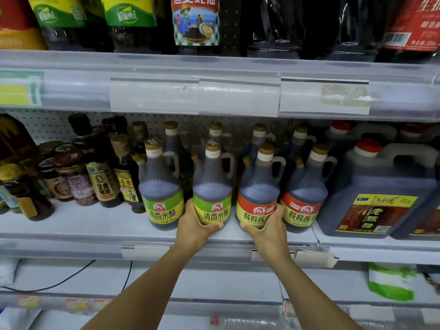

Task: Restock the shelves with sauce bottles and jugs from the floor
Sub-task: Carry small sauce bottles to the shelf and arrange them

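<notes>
Two dark-filled handled jugs stand upright, close together, at the front edge of the shelf (pixel 114 222): a green-labelled jug (pixel 212 186) and, right of it, a red-labelled jug (pixel 258 190).

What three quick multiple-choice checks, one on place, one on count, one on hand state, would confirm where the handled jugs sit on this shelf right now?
1. Where does the green-label jug that the left hand grips stand?
A. On the top shelf
B. On the middle shelf, front row
C. On the floor

2. How many handled jugs with orange-red labels stand in the front row?
A. Two
B. Four
C. None

3. What is the right hand doing?
A. Hanging idle
B. Pressing a price tag
C. Gripping the base of an orange-label jug

Answers:
1 B: it stands at the front edge of the middle shelf, beside another green-label jug.
2 A: the gripped one and a second orange-label jug to its right.
3 C: the fingers and thumb curl round the jug's lower part.
</notes>
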